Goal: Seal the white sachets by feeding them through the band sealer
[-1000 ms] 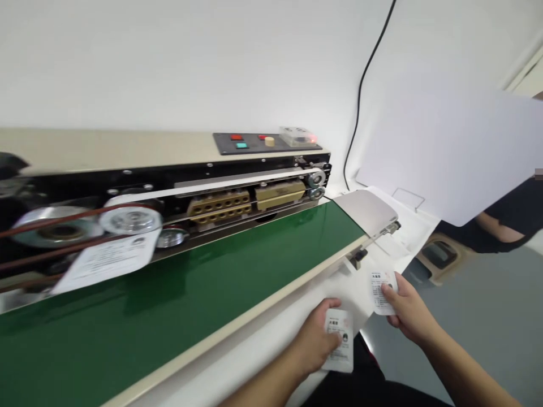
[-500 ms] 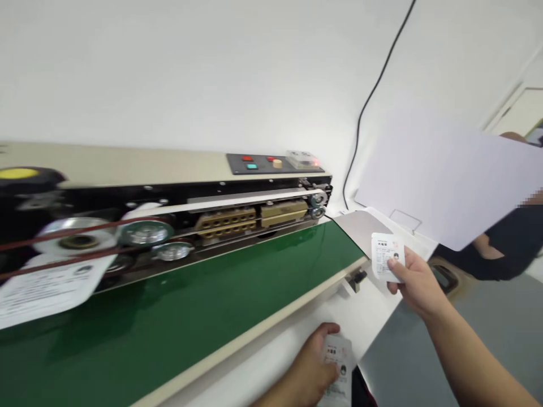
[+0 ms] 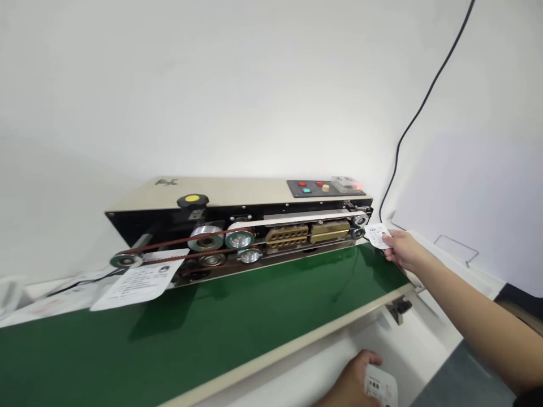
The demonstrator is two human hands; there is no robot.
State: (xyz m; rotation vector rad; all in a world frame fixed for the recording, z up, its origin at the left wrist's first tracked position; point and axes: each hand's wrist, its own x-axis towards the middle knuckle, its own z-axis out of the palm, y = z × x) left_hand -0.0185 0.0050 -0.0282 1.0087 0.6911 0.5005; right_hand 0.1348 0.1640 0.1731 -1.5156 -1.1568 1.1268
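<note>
Fingers of the right hand pinching a white sachet by its near edge, and it's right there to their left, its far edge just beside the rollers, while the left hand, nearer the wearer, grips a second sachet well below them.

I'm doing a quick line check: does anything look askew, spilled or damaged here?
Nothing stands out. One packet juts out at a slant from the brown belts over the conveyor; the right hand holds another packet by the rollers. No spill or damage shows.
</note>
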